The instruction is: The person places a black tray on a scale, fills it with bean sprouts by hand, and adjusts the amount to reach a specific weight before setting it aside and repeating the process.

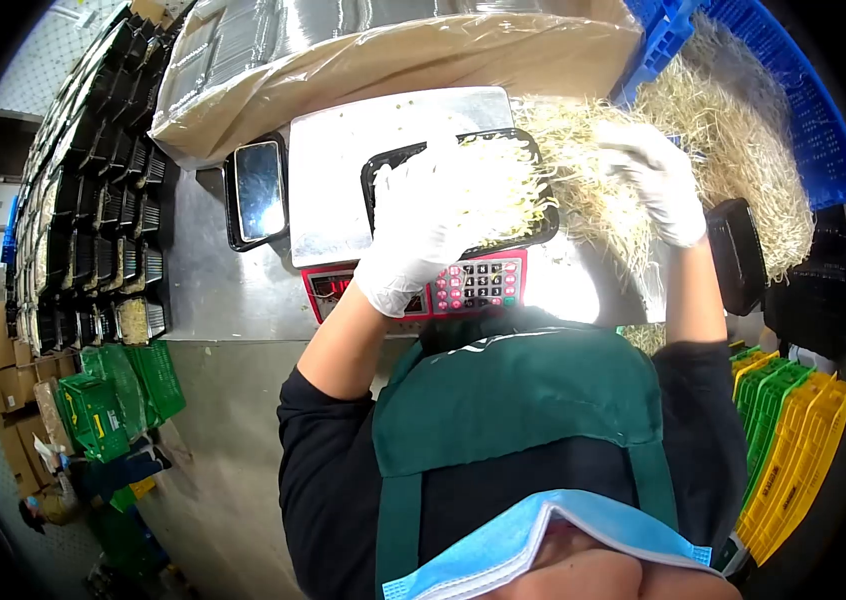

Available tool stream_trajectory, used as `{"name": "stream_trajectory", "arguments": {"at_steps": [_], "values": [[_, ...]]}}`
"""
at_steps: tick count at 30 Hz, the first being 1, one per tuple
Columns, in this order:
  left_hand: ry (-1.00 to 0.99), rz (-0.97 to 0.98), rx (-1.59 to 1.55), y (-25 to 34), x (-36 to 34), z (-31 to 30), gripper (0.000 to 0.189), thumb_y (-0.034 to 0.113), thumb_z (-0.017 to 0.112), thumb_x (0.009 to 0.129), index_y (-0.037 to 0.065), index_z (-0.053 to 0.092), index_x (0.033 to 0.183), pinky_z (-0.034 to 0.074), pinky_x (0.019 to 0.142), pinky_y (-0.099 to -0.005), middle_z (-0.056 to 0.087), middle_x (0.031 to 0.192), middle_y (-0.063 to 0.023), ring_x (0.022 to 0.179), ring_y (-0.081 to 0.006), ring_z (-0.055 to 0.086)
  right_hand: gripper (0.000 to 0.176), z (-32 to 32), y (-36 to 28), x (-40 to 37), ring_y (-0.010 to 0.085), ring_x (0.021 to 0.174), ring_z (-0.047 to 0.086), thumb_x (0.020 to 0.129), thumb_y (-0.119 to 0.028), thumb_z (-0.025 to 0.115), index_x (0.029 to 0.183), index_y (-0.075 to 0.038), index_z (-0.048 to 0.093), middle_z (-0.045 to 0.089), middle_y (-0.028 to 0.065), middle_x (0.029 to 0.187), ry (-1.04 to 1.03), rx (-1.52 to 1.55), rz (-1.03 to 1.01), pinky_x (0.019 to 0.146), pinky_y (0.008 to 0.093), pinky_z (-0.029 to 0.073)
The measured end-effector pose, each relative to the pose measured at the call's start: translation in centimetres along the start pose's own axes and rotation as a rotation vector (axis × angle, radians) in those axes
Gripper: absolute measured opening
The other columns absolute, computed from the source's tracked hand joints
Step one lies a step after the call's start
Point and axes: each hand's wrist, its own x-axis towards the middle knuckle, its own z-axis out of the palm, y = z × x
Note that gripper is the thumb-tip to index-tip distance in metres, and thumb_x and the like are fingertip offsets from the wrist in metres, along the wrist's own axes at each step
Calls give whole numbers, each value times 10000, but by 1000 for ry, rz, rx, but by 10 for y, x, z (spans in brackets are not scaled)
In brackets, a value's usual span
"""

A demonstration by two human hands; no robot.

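A red scale with a white metal plate [328, 160] carries a black tray [548, 228] of pale sprouts [503, 190]. My left hand [413, 225], in a white glove, lies over the left part of the tray, against the sprouts; glare hides its fingertips, so I cannot tell whether they grip any. To the right of the scale, my right hand [655, 180], also gloved, is over a loose heap of sprouts [583, 200], its fingers apart. A larger sprout pile [743, 150] spills from a blue crate [813, 110] at the upper right.
A phone [261, 190] rests in a black tray left of the scale. Stacked black trays [93, 200] stand at far left. A plastic-lined box [393, 65] lies behind the scale. Another black tray [736, 255] is at right, above yellow crates [793, 460]. A person [63, 495] is at lower left.
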Motion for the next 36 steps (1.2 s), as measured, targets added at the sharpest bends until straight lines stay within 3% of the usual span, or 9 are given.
{"name": "stream_trajectory", "arguments": {"at_steps": [6,12,16,17,18,21,24,33,36], "values": [[-127,-135,124,6,-6,-13,566,203,776,756,-13,542,1224,504,799,-380,656,1014,-132,839,-260,640,221,-36,88,-24,285,1026,620,802,-117,687,1011,-50,663,665,155,1053,-332,-1034,-10,892,359,478],[445,-456,-600,-4,-51,-72,400,81,626,879,-47,507,1239,461,904,-329,619,1100,-129,986,-213,592,291,-28,35,-48,246,1217,530,915,-40,559,1205,-39,595,587,139,1278,196,-157,-140,1021,356,404],[262,-294,-203,-30,-62,-51,380,66,568,901,30,505,1274,500,890,-303,607,1110,-119,1002,-195,594,515,49,10,-8,287,1343,393,932,-243,574,1390,-55,433,433,174,1432,-38,159,-466,1120,403,284],[50,-805,-430,-40,-51,-23,467,138,587,909,5,452,1336,452,968,-346,570,1219,-167,1101,-255,560,599,67,-20,6,268,1371,354,920,-381,560,1403,-55,422,423,160,1443,-104,51,-465,1136,402,249],[227,54,33,-19,-33,-25,589,230,628,892,-15,404,1379,416,988,-393,526,1258,-239,1146,-302,522,644,79,-14,23,248,1364,366,909,-437,545,1404,-44,422,429,135,1445,-162,51,-517,1135,374,252],[97,88,147,-10,-14,4,612,285,686,784,67,506,1327,386,1000,-427,539,1279,-181,1169,-336,510,519,113,-44,21,298,1281,454,881,-264,579,1339,-37,483,513,182,1341,-279,-230,-227,1069,361,342],[46,-68,200,-7,-19,14,571,273,650,783,59,523,1297,385,1001,-427,537,1290,-165,1178,-329,507,399,126,-23,1,348,1178,508,923,-226,485,1263,-21,536,484,194,1334,-157,-1112,-810,919,426,466],[44,109,165,-24,-14,17,542,349,693,768,36,590,1198,405,907,-433,630,1127,-138,1067,-322,558,273,86,-73,82,257,676,626,895,-314,572,807,-72,660,630,113,730,23,-929,-718,665,378,515],[-44,-77,173,-10,-7,6,656,421,712,735,17,563,1230,347,926,-447,577,1218,-162,1108,-309,527,229,74,-79,183,267,868,654,914,-268,587,1056,-111,672,682,120,1012,115,-917,-404,757,353,528]]}}
